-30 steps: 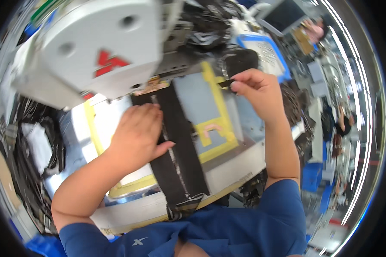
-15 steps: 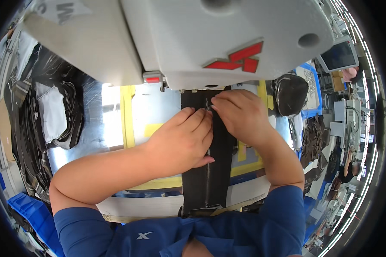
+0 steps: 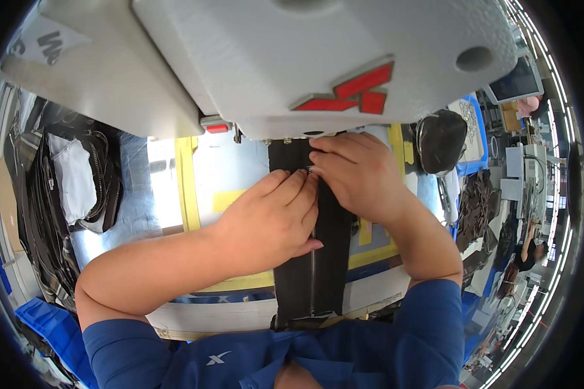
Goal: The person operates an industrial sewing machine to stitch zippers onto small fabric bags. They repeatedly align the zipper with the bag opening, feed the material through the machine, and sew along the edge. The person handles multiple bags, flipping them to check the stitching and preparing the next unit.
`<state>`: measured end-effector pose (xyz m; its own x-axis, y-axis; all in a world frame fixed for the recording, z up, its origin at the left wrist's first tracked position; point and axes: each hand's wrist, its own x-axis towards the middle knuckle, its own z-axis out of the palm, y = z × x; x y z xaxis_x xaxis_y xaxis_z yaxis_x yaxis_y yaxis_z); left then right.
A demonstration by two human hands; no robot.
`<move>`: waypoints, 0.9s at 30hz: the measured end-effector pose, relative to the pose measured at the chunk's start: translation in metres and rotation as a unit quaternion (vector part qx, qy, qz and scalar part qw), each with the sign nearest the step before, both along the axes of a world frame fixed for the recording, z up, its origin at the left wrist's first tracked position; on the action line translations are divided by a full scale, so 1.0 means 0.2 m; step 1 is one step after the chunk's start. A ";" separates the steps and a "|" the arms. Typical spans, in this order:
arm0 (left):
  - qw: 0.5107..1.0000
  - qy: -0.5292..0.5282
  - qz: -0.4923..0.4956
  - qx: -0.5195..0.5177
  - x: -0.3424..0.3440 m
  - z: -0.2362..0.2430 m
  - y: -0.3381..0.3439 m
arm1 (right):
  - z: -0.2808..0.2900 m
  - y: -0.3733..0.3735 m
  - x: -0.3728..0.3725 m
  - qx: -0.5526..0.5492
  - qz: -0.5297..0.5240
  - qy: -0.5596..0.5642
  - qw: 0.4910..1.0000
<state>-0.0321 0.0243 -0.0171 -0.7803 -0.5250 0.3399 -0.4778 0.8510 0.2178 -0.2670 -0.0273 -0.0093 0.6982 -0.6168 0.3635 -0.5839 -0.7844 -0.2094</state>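
Note:
A long black fabric piece with a metal zipper down its middle runs from under the machine head towards me. My left hand lies on it from the left. Its fingers are bent together over the zipper, and its thumb is stretched apart lower down on the fabric. Close to the machine, my right hand is closed in a pinch at the zipper, its fingertips just beyond those of the left. A small pale bit shows between the two hands' fingertips; what it is I cannot make out.
Overhead looms the grey sewing machine head. Yellow tape marks the plate beneath. Dark zippered pieces are piled at left, above a blue crate. A rounded black zippered piece and a blue-rimmed tray stand at right.
My right hand has shifted slightly left, its fingertips closer to the zipper. The left hand has barely moved. The whole view has tilted a little, so the machine head appears further left.

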 end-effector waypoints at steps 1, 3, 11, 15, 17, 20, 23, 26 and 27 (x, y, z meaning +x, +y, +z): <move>1.000 0.001 0.001 0.002 0.00 0.00 0.00 | 0.01 0.00 0.00 0.010 0.002 -0.005 1.000; 1.000 0.001 0.003 0.003 0.00 0.00 0.00 | 0.03 -0.02 0.01 0.030 0.006 -0.015 0.999; 1.000 -0.003 0.003 0.004 0.00 0.01 0.00 | 0.05 -0.02 0.00 0.058 0.004 -0.004 0.998; 1.000 -0.001 0.004 0.002 0.00 0.00 0.00 | 0.03 -0.03 0.00 0.072 0.002 -0.016 0.997; 1.000 0.004 0.006 0.000 0.00 0.01 0.00 | 0.04 -0.04 0.00 0.073 0.006 -0.016 0.997; 1.000 0.013 0.005 0.026 0.01 0.01 0.00 | 0.06 -0.04 0.00 0.079 0.010 -0.009 0.997; 0.997 0.043 0.056 0.033 0.01 -0.01 -0.01 | 0.06 -0.04 0.00 0.070 0.008 -0.002 0.997; 0.996 0.041 0.063 0.041 0.03 0.00 -0.06 | 0.04 -0.02 0.00 0.054 -0.003 -0.011 0.998; 0.996 0.037 0.067 0.042 0.03 0.00 -0.06 | 0.03 -0.02 0.01 0.048 -0.008 -0.017 0.999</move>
<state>-0.0264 0.0122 -0.0171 -0.6765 -0.6515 0.3433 -0.5654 0.7582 0.3248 -0.2659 -0.0312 -0.0029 0.6769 -0.6602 0.3255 -0.5870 -0.7510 -0.3024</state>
